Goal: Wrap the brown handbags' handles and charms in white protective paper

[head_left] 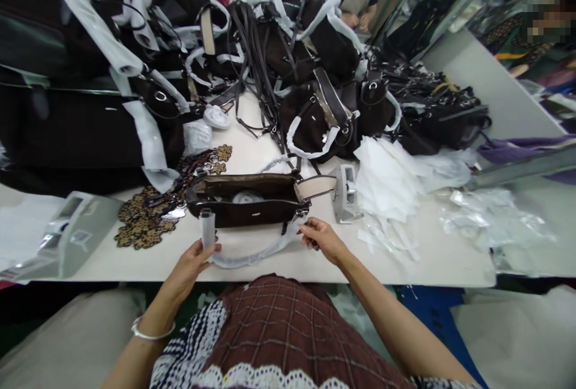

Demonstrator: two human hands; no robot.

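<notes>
A dark brown handbag [252, 212] stands with its top gaping in front of me, a round white wrapped bundle [247, 197] inside. Its near handle [252, 259], covered in white wrapping, droops toward me over the table. On the left, my left hand [195, 259] is closed on that handle's wrapped end. My right hand [324, 240] pinches at the handle's other end, by the bag's right corner; its fingertips partly hide what they hold. A beige-lined flap [317, 186] sticks out from the bag's right side.
Dark handbags [310, 119] with wrapped handles pile up across the table's back. Leopard-patterned tags [146, 215] lie left of the bag. White sheets [387, 179] and a grey dispenser-like box [345, 194] are at right, with clear plastic bags [495, 221] beyond. Two people are across the table.
</notes>
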